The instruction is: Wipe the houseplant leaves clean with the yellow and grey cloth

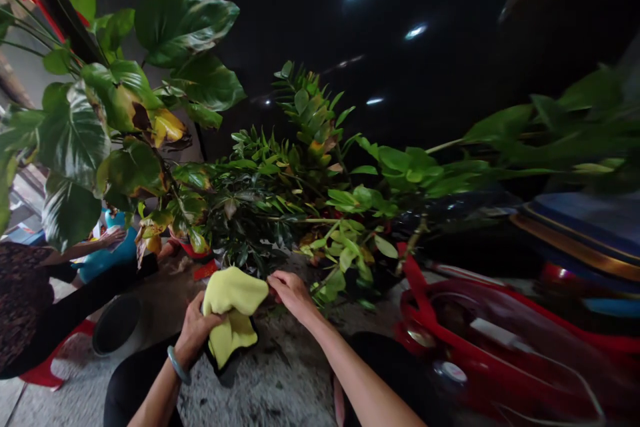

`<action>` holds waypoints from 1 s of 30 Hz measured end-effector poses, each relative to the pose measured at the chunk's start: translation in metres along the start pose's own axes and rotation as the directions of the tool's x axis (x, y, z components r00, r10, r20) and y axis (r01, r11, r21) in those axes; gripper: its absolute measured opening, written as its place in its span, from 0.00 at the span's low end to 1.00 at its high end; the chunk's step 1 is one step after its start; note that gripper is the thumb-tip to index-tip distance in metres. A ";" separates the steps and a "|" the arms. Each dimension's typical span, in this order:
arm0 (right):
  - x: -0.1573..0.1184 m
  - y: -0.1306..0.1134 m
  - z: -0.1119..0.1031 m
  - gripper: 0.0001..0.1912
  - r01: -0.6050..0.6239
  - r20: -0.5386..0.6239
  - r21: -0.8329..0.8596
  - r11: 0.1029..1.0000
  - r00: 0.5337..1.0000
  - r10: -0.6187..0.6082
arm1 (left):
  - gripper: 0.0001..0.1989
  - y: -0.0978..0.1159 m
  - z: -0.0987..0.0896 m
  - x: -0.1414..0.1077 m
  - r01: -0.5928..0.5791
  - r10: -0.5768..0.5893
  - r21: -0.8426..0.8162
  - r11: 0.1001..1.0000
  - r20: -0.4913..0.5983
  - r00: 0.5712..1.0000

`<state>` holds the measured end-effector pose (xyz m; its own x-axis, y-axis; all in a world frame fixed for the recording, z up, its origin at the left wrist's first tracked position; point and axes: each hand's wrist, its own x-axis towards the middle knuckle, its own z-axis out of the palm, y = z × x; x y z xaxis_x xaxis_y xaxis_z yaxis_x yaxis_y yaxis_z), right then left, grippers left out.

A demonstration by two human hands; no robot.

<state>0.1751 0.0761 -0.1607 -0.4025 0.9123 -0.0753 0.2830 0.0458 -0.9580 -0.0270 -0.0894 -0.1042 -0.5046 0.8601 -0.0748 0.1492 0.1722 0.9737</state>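
A yellow cloth (235, 297) with a dark lower edge is bunched in my left hand (195, 327), thumb lying across its front. On that wrist sits a pale bangle (179, 365). My right hand (293, 293) is closed, its fingertips pinched together just beside the cloth's right corner and low against the foliage. What lies between those fingertips I cannot make out. Directly beyond both hands grows a dense potted plant (300, 180) with small green leaves, some of them yellowing.
Big leaves (135, 100) with brown patches overhang the left side. Another person's arm (75, 253) shows beneath them, near a dark bucket (119, 325) and a red stool (55, 357). On the right stands a red bag or basket (450, 327) holding items, beside blurred dark-blue containers (590, 220).
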 end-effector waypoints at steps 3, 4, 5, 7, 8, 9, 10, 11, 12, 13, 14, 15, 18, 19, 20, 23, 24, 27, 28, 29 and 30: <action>0.002 0.002 0.002 0.14 -0.016 0.002 -0.009 1.000 1.000 0.016 | 0.25 0.027 0.001 0.016 -0.002 -0.008 -0.102 0.995 -0.101 0.995; 0.002 0.002 0.003 0.14 -0.022 0.003 -0.013 1.000 1.000 0.022 | 0.27 0.038 0.004 0.023 -0.017 -0.002 -0.137 0.990 -0.137 0.991; 0.003 0.001 0.005 0.14 -0.027 0.005 -0.017 0.999 1.000 0.027 | 0.28 0.049 0.008 0.030 -0.044 0.016 -0.164 0.985 -0.166 0.986; 0.003 0.000 0.008 0.14 -0.033 0.011 -0.027 0.999 0.999 0.033 | 0.28 0.064 0.020 0.040 -0.112 0.080 -0.175 0.978 -0.180 0.980; 0.003 -0.002 0.008 0.14 -0.033 0.010 -0.034 0.999 0.999 0.033 | 0.28 0.066 0.027 0.043 -0.146 0.121 -0.155 0.977 -0.157 0.980; 0.002 -0.003 0.008 0.13 -0.031 0.006 -0.041 0.999 0.999 0.032 | 0.27 0.065 0.033 0.043 -0.174 0.162 -0.115 0.978 -0.113 0.980; 0.002 -0.004 0.007 0.13 -0.028 -0.003 -0.047 0.998 1.000 0.028 | 0.26 0.060 0.039 0.042 -0.196 0.193 -0.063 0.979 -0.050 0.980; 0.001 -0.005 0.005 0.11 -0.023 -0.014 -0.051 0.998 1.000 0.023 | 0.24 0.053 0.042 0.040 -0.210 0.210 -0.008 0.978 0.020 0.977; 0.000 -0.006 0.002 0.09 -0.019 -0.025 -0.050 0.999 1.000 0.017 | 0.23 0.045 0.043 0.036 -0.213 0.210 0.037 0.976 0.085 0.974; -0.001 -0.007 0.000 0.08 -0.015 -0.031 -0.047 0.999 0.999 0.014 | 0.22 0.037 0.042 0.033 -0.206 0.196 0.065 0.976 0.132 0.972; -0.002 -0.008 -0.002 0.07 -0.011 -0.032 -0.044 0.999 0.999 0.010 | 0.22 0.030 0.040 0.031 -0.190 0.177 0.073 0.979 0.153 0.972; -0.003 -0.009 -0.004 0.07 -0.004 -0.027 -0.037 0.999 1.000 0.003 | 0.22 0.026 0.035 0.030 -0.172 0.160 0.068 0.983 0.147 0.976; -0.008 -0.015 -0.007 0.12 0.021 -0.018 0.070 0.997 1.000 -0.020 | 0.24 0.032 0.022 0.033 -0.160 0.160 0.059 0.985 0.009 0.987; -0.009 -0.018 -0.007 0.16 0.020 -0.015 0.152 0.988 1.000 -0.018 | 0.24 0.040 0.018 0.035 -0.171 0.173 0.057 0.984 -0.043 0.984; -0.011 -0.022 -0.006 0.22 0.011 -0.010 0.250 0.968 1.000 -0.009 | 0.25 0.047 0.017 0.037 -0.185 0.188 0.046 0.982 -0.083 0.979; -0.017 -0.034 -0.004 0.32 -0.041 0.025 0.495 0.868 0.999 0.033 | 0.26 0.064 0.020 0.036 -0.221 0.217 -0.021 0.975 -0.112 0.970; -0.018 -0.037 -0.003 0.32 -0.044 0.032 0.528 0.848 0.999 0.032 | 0.26 0.065 0.023 0.033 -0.224 0.220 -0.031 0.974 -0.098 0.970; -0.019 -0.039 -0.003 0.24 -0.042 0.042 0.477 0.878 0.999 0.025 | 0.24 0.052 0.032 0.021 -0.187 0.187 -0.025 0.982 0.000 0.982; -0.017 -0.037 -0.005 0.21 -0.035 0.031 0.429 0.903 0.999 0.025 | 0.23 0.046 0.033 0.017 -0.165 0.166 -0.024 0.986 0.035 0.986; -0.015 -0.034 -0.006 0.18 -0.019 -0.004 0.378 0.926 1.000 0.022 | 0.23 0.041 0.033 0.014 -0.145 0.147 -0.024 0.989 0.060 0.987; -0.012 -0.030 -0.008 0.16 0.008 -0.069 0.330 0.944 0.997 0.016 | 0.23 0.037 0.031 0.012 -0.136 0.137 -0.025 0.990 0.071 0.988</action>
<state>0.1785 0.0674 -0.1293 -0.3368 0.9389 -0.0711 -0.0232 -0.0838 -0.9962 -0.0008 -0.0578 -0.0753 -0.4179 0.9074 0.0445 0.1951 0.0418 0.9799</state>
